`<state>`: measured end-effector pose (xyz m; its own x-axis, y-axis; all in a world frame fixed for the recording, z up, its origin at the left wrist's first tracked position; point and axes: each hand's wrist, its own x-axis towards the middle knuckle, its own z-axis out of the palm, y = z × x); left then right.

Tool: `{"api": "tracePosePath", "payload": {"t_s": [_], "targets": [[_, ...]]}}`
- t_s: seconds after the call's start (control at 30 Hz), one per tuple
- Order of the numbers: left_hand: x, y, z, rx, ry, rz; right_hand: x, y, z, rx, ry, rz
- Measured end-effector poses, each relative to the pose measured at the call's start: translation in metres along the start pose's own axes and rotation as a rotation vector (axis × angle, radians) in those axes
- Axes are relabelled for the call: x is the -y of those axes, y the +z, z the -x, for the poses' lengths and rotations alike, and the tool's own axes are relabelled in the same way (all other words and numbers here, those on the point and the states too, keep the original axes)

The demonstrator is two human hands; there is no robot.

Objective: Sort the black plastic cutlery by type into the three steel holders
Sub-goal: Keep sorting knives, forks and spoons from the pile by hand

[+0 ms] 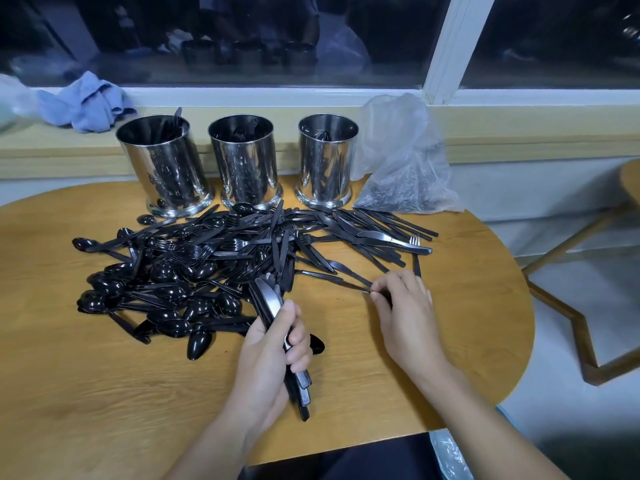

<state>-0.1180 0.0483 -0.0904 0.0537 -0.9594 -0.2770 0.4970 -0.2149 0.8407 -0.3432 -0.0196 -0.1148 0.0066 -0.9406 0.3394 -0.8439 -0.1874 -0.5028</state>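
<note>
left hand (273, 344) grips knife bundle (268, 301) | right hand (405, 306) pinches 1 knife (349, 271)

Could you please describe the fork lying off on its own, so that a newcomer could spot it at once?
Start at the round wooden table and find the crumpled clear plastic bag at its back right. Below it, at the cutlery pile's right edge, lies a black plastic fork, tines toward the window, just beyond the right hand, among knives.
</note>
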Motion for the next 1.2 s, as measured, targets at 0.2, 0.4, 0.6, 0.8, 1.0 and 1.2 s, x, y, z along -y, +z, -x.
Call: {"api": "tracePosePath", "payload": {"t_s": [0.2,0.4,0.6,0.8,1.0,1.2], "targets": [[0.002,-0.003,0.000,0.036,0.011,-0.007,-0.003,0.015,-0.010,-0.033,-0.001,0.014],[0.004,-0.003,0.000,0.067,0.005,-0.027,-0.002,0.014,-0.007,-0.077,0.066,0.004],[0.004,-0.004,0.001,0.069,0.003,-0.017,-0.002,0.008,-0.001,-0.063,0.123,0.047],[0.002,-0.001,0.003,0.050,0.012,-0.026,0.005,-0.001,0.013,-0.074,0.142,-0.004],[-0.003,0.012,0.002,0.015,0.074,-0.129,0.048,-0.017,0.034,0.108,0.280,-0.732],[-0.005,0.038,-0.007,-0.028,0.063,-0.101,0.079,-0.023,0.040,0.341,0.224,-0.992]]}}
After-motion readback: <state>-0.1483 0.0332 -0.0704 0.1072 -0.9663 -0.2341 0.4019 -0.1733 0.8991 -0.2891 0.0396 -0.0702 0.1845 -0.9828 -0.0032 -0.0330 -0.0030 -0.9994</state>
